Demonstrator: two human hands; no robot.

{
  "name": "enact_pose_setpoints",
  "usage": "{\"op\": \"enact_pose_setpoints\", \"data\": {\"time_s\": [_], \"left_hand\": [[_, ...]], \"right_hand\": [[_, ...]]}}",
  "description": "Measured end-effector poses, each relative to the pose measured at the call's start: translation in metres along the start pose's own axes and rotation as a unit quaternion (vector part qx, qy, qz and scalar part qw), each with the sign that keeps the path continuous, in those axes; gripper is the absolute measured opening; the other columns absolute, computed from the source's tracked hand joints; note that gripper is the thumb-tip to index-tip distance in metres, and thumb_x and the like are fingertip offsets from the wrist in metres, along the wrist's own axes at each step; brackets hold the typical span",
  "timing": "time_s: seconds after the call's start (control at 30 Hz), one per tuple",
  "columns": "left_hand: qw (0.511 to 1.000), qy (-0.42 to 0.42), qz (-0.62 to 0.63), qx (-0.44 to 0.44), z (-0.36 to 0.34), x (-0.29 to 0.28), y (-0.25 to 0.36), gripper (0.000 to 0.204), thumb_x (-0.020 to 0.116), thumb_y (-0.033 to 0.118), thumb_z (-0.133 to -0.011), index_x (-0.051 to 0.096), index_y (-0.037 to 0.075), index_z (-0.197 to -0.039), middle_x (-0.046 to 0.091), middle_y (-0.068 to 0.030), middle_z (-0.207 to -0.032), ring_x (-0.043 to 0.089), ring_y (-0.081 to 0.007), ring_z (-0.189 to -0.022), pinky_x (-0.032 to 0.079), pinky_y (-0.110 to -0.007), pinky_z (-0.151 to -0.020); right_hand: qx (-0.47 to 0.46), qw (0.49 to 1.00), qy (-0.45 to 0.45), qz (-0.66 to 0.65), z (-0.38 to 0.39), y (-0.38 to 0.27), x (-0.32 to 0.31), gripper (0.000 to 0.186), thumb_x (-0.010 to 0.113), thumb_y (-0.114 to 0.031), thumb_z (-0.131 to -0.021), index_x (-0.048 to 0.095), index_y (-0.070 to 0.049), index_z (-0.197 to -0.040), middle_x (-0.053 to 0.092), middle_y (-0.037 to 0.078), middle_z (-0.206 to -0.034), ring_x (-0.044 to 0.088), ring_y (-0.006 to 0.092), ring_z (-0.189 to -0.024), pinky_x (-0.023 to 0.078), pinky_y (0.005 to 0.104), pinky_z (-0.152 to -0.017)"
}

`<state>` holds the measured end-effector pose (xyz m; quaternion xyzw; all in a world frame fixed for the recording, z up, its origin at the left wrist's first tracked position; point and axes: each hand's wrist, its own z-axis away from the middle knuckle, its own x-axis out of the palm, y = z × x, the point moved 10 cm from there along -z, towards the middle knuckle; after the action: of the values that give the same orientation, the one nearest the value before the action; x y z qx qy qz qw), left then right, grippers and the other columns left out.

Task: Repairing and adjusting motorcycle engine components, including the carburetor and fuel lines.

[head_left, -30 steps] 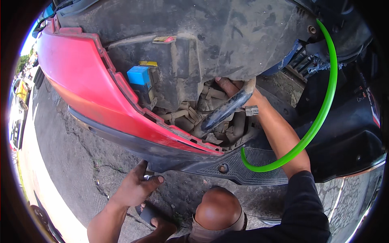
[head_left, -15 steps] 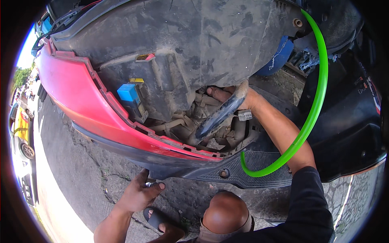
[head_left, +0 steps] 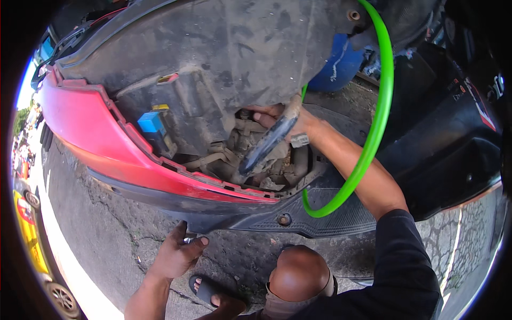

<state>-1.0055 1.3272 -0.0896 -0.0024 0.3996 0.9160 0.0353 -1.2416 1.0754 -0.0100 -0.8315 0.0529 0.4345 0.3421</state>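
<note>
Right hand (head_left: 277,118) grasps a grey lever (head_left: 265,146) under the black liner (head_left: 224,53); green hose (head_left: 368,144) just beside; left hand (head_left: 178,255) clenched on bumper edge (head_left: 213,226).

glossy red plastic bumper (head_left: 101,144), matt dusty black plastic liner (head_left: 229,53), smooth green hose (head_left: 373,133), rough cracked asphalt (head_left: 106,234)

Red bumper (head_left: 101,141), green hose (head_left: 373,133), blue box (head_left: 151,121), dk sleeve (head_left: 402,266).
</note>
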Motion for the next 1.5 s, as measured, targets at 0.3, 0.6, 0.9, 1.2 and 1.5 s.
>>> {"op": "enact_pose_setpoints", "data": {"time_s": [0.3, 0.6, 0.9, 1.2, 1.5], "left_hand": [[1.0, 0.007, 0.025, -0.001, -0.006, -0.003, -0.01, 0.058, 0.07, 0.009, -0.092, 0.047, 0.005, -0.145, 0.049, 0.0059, -0.071, 0.041, -0.0035, -0.054, 0.029, -0.022, -0.045], [1.0, 0.003, 0.026, 0.01, -0.01, -0.003, -0.011, 0.056, 0.072, 0.01, -0.09, 0.05, 0.006, -0.141, 0.052, 0.0022, -0.072, 0.046, -0.0068, -0.054, 0.032, -0.024, -0.041], [0.998, -0.045, 0.037, 0.011, -0.009, 0.001, -0.007, 0.076, 0.073, 0.006, -0.091, 0.03, -0.007, -0.153, 0.051, -0.0001, -0.073, 0.046, -0.0091, -0.058, 0.034, -0.026, -0.048], [1.0, -0.022, 0.015, -0.007, -0.004, 0.0, -0.005, 0.104, 0.076, 0.009, -0.091, 0.002, -0.018, -0.16, 0.053, -0.0026, -0.071, 0.049, -0.0128, -0.058, 0.038, -0.029, -0.05], [1.0, -0.024, -0.009, 0.003, -0.005, -0.002, -0.006, 0.094, 0.078, 0.019, -0.091, 0.022, -0.016, -0.158, 0.058, -0.0028, -0.077, 0.052, -0.0108, -0.061, 0.04, -0.027, -0.052]], "right_hand": [[0.311, 0.927, 0.119, 0.171, 0.174, -0.025, -0.094, 0.036, 0.063, -0.02, -0.1, 0.068, -0.002, -0.13, 0.064, 0.023, -0.137, 0.061, 0.0419, -0.127, 0.05, 0.0458, -0.108], [0.553, 0.785, 0.174, 0.22, 0.344, -0.049, -0.081, 0.025, 0.072, -0.017, -0.093, 0.075, -0.005, -0.114, 0.073, 0.023, -0.105, 0.071, 0.0443, -0.096, 0.057, 0.0498, -0.088], [0.528, 0.825, 0.2, 0.007, 0.277, -0.024, -0.055, 0.016, 0.071, -0.008, -0.097, 0.069, 0.001, -0.11, 0.074, 0.015, -0.095, 0.073, 0.0257, -0.082, 0.058, 0.0373, -0.074], [0.266, 0.786, 0.374, -0.415, 0.085, 0.025, -0.007, 0.021, 0.075, -0.009, -0.098, 0.071, 0.001, -0.117, 0.072, 0.003, -0.101, 0.065, 0.0099, -0.083, 0.054, 0.0276, -0.075], [0.162, 0.85, 0.455, -0.21, 0.049, -0.014, -0.008, 0.049, 0.082, -0.012, -0.092, 0.057, 0.005, -0.131, 0.065, 0.02, -0.133, 0.07, 0.0291, -0.109, 0.057, 0.0384, -0.099]]}}
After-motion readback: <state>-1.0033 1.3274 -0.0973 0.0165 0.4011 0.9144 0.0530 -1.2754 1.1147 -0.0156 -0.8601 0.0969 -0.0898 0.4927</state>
